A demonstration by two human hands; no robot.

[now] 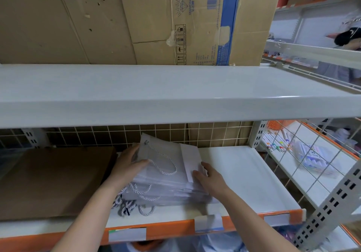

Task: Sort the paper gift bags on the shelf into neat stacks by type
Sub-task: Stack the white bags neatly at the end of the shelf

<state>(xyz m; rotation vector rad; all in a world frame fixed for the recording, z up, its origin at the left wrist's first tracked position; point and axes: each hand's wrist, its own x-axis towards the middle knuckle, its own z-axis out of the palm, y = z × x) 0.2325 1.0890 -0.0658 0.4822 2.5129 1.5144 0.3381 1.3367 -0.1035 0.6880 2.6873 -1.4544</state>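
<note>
Bare shelf point(244, 173) right of bags point(166, 173); brown stack point(54, 181) blocks left.

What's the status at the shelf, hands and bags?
Left hand and right hand flank the white bag stack, fingers resting on the top bag. Brown bags lie left. Shelf bare to the right.

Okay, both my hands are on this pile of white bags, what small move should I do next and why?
Probably square the pile: press inward with the left hand and right hand so the white bags line up. The top bag sits askew with its far corner tilted toward the wire grid, and lower edges fan out at the right. The brown bags beside them already lie flat.
</note>
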